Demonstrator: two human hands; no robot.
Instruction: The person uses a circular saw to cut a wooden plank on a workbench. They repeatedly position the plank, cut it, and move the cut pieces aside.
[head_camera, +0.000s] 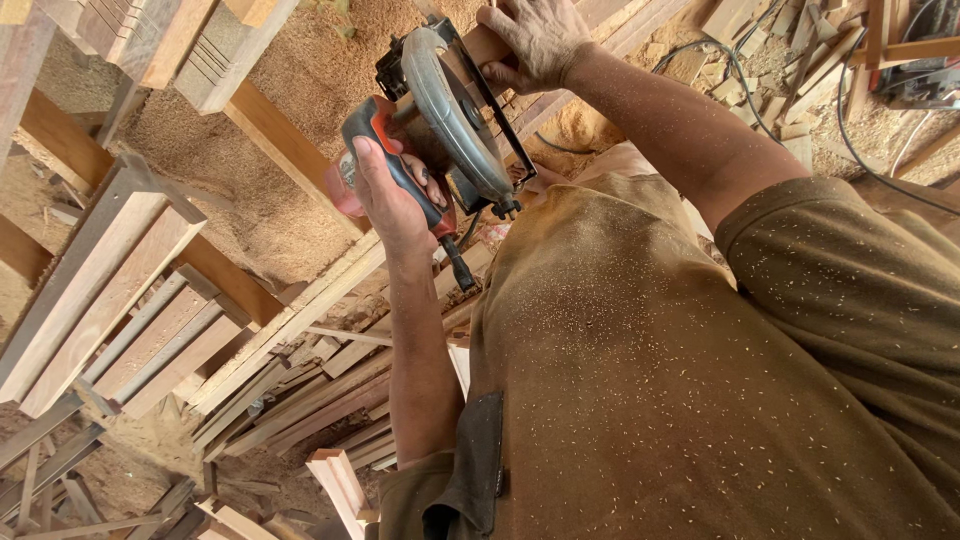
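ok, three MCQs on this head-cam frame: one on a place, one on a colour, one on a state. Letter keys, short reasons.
1. Where is the grey-guarded handheld circular saw?
A. On the long pale wooden plank
B. On the sawdust-covered floor
C. Hanging from a hook

2. What colour is the person's sawdust-flecked shirt?
A. White
B. Olive-brown
C. Bright blue

3. What is the state of the hand on the saw's red-and-black handle?
A. Hovering clear of it
B. Closed around it
C. Flat on the shirt

Key:
1 A: the saw sits on the plank, which runs on below it.
2 B: the cloth is a dull olive-brown, speckled with pale chips.
3 B: the left hand wraps its fingers round the grip, while the right hand presses on the wood beyond the saw.
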